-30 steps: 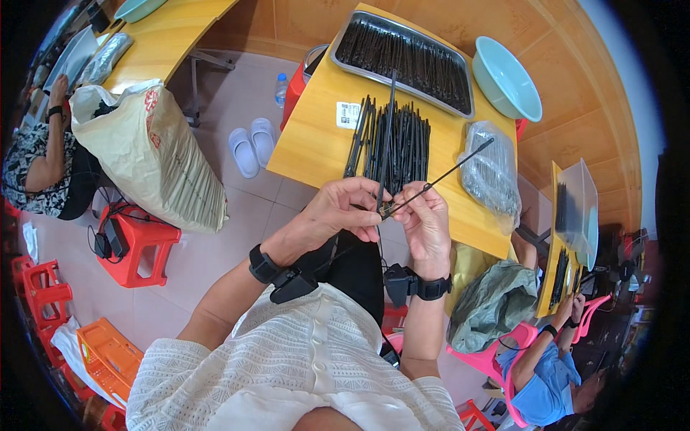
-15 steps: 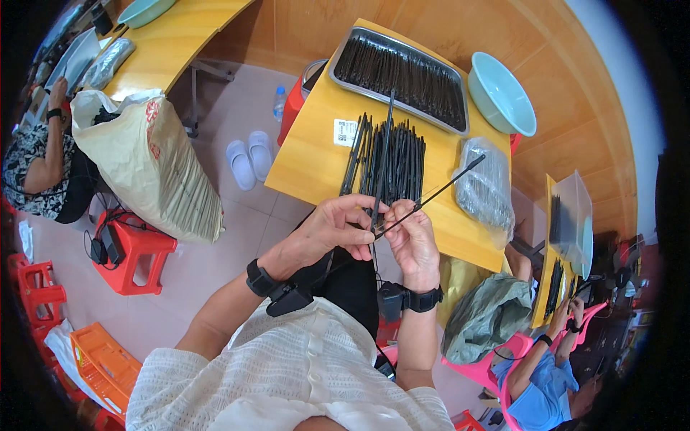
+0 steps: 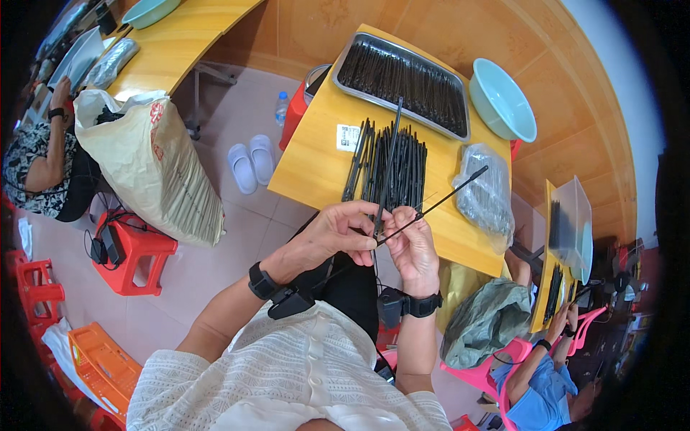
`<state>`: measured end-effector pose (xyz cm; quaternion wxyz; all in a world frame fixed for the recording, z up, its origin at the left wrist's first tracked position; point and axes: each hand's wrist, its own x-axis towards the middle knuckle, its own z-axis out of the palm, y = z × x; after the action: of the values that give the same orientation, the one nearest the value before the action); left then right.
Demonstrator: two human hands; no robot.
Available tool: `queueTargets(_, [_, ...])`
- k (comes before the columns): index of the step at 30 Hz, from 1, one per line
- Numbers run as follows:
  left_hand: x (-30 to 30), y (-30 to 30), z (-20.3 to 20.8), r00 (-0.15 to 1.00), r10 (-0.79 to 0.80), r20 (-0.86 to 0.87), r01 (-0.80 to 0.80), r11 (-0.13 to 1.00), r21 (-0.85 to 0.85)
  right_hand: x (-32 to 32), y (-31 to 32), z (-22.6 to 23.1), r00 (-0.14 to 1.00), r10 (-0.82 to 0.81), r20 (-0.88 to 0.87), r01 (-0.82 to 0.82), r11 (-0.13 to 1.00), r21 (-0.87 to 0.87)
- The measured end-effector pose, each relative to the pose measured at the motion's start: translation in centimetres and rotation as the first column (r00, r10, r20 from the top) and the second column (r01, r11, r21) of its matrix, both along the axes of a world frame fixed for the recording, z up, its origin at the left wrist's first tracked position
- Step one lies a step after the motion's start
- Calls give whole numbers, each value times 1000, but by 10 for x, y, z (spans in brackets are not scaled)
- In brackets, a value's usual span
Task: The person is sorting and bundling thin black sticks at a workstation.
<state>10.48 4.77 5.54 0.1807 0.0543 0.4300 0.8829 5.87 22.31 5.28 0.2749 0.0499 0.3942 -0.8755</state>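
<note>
My left hand [image 3: 339, 233] pinches the lower end of a long flat black strip [image 3: 392, 151], which points away over the table. Close beside it, my right hand [image 3: 412, 250] is closed with its fingertips on a thin black rod [image 3: 456, 191], slanting up to the right. The near ends of strip and rod come together between my fingertips; how they meet is too small to make out. Beyond my hands, a pile of similar black rods [image 3: 410, 169] lies on the yellow table [image 3: 305, 169].
A metal tray [image 3: 402, 108] of dark thin pieces, a light-blue basin [image 3: 503, 100] and a clear plastic-wrapped bundle [image 3: 483, 190] are on the table. A large woven sack [image 3: 162, 165] and red stool [image 3: 140, 255] stand left. Other people sit at both sides.
Both hands keep hold of the strip and rod, with only slight finger shifts. The whole view has moved a little.
</note>
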Motion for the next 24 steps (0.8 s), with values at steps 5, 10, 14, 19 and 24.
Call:
queueTargets(5, [0,0,0,1000,0,3,0,1000,0,-1,0,0,1000,4,-15,-4,1000,4])
queueTargets(10, [0,-1,1,1000,3,15,-3,1000,-4,-1,2,-2,1000,-11,16,11,1000,21])
queueTargets(14, [1,-1,0,1000,-6,-9,6,1000,-10,1,3,-2,1000,-9,4,9,1000,14])
queueTargets(19, [-1,-1,-10,999,22,-46,-26,997,-78,7,-3,13,960,-162,-230,217,946,239])
queueTargets(24, [-3,2,-14,991,53,-121,-73,984,-161,13,-10,22,902,-151,-404,320,861,395])
